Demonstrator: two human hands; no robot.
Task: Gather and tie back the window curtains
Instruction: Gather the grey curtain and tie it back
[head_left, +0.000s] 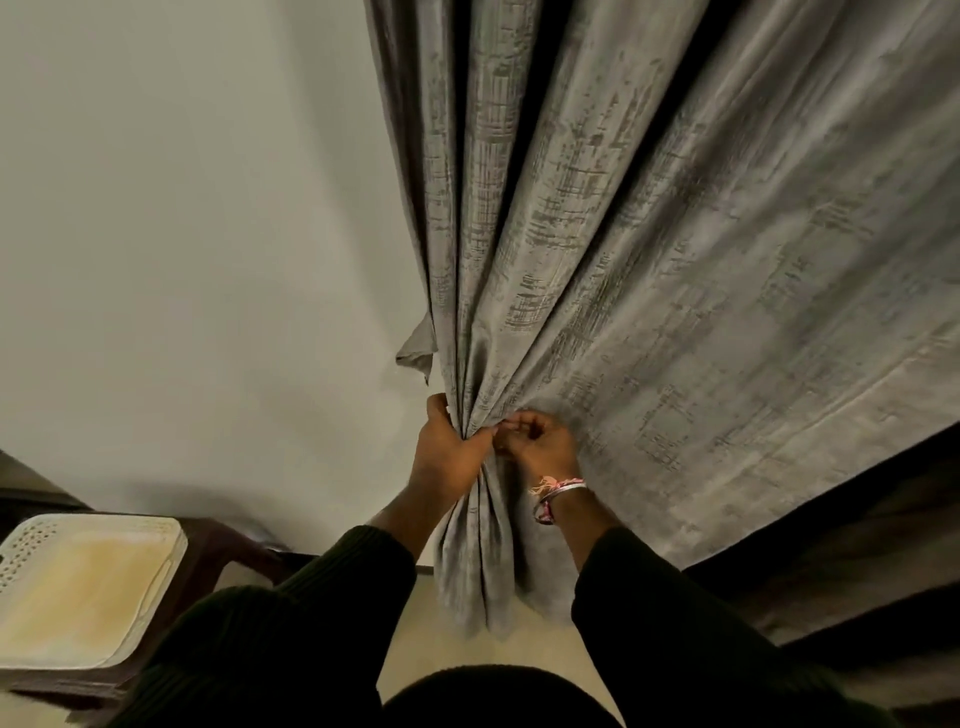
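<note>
Curtains of heavy grey fabric with a darker brushed crosshatch pattern (597, 249) hang against the pale wall (182, 234), drawn in from the right to a narrow neck at mid height and falling in a loose bunch toward the floor below it. The left hand (447, 452) wraps that neck from the left side, fingers curled round the gathered folds and gripping them. The right hand (540, 441) is closed just beside it on the right, fingertips pinching at the cloth; whether they hold only fabric or a tie as well is too small to tell. A short flap of matching grey cloth (417, 351), likely the tie-back band, sticks out from the curtain's left edge just above the left hand.

The main risk, as I judge it, is the bundle slipping: the cloth looks thick and smooth, and the wide spread on the right pulls against the grip, so loosening either hand to reach the band could let outer folds slide free. A tie closed over a half-gathered neck would sag.

Banded bracelets (550, 499) circle the right wrist and might snag. A cream perforated plastic stool (78, 587) stands low on the left, well apart.
</note>
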